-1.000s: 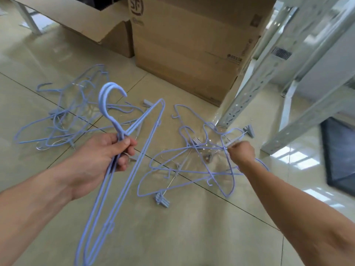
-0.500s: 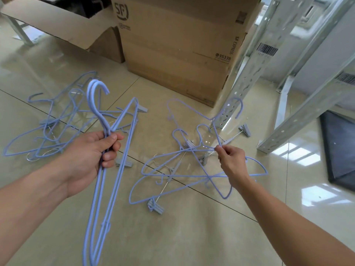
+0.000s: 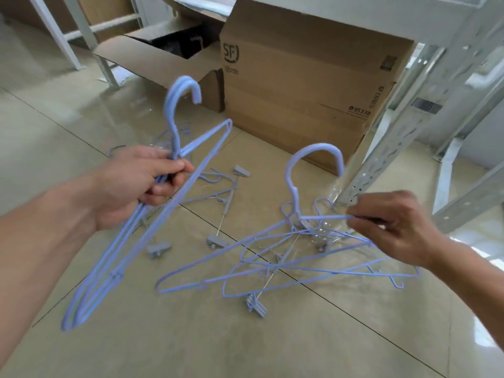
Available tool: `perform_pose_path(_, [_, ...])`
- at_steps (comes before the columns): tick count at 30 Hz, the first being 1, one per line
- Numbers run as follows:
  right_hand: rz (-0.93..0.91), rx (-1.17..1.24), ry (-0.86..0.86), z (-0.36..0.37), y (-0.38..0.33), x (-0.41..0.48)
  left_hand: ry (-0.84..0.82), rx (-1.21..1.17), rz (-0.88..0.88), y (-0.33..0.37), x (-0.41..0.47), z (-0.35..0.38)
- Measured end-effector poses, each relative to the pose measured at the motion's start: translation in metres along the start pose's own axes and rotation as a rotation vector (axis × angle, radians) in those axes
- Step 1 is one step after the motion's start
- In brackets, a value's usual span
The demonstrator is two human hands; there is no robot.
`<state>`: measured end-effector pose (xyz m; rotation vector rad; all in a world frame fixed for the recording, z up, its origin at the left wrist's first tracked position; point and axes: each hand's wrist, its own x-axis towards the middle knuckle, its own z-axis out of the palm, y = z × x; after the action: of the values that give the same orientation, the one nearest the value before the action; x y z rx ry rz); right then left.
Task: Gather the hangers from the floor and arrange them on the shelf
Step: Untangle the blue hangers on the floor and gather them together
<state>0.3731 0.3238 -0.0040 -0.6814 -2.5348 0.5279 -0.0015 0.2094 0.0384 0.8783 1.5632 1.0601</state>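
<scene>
My left hand [image 3: 139, 184] grips a small bunch of light blue wire hangers [image 3: 174, 115] by their necks, hooks up, bodies hanging down to the lower left. My right hand [image 3: 392, 227] pinches the shoulder of another blue hanger [image 3: 316, 159] lifted off the floor, its hook upright. Below it a tangle of blue hangers [image 3: 275, 266] with grey clips lies on the tiled floor. More hangers [image 3: 218, 186] lie behind my left hand. The grey metal shelf upright [image 3: 381, 156] stands at the right.
A large closed cardboard box [image 3: 302, 85] stands straight ahead, with an open box [image 3: 163, 55] to its left. White metal legs [image 3: 68, 36] rise at the upper left. Slanted shelf braces [image 3: 469, 197] cross the right side. Loose grey clips [image 3: 158, 249] lie on the floor.
My right hand has raised one hanger out of the floor pile, its hook now upright. My left hand has lifted its bunch higher. The view has tilted up toward the boxes.
</scene>
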Motion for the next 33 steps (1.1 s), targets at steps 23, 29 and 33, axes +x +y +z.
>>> perform_pose_path(23, [0.788, 0.077, 0.011, 0.138, 0.050, 0.033, -0.104, -0.171, -0.148, -0.051, -0.004, 0.074])
perform_pose_path(29, [1.128, 0.296, -0.244, 0.223, 0.048, 0.003, 0.030, -0.218, -0.167, -0.060, 0.003, 0.078])
perform_pose_path(33, [1.450, 0.554, 0.054, 0.243, 0.062, 0.019, 0.023, -0.181, -0.163, -0.065, 0.000, 0.074])
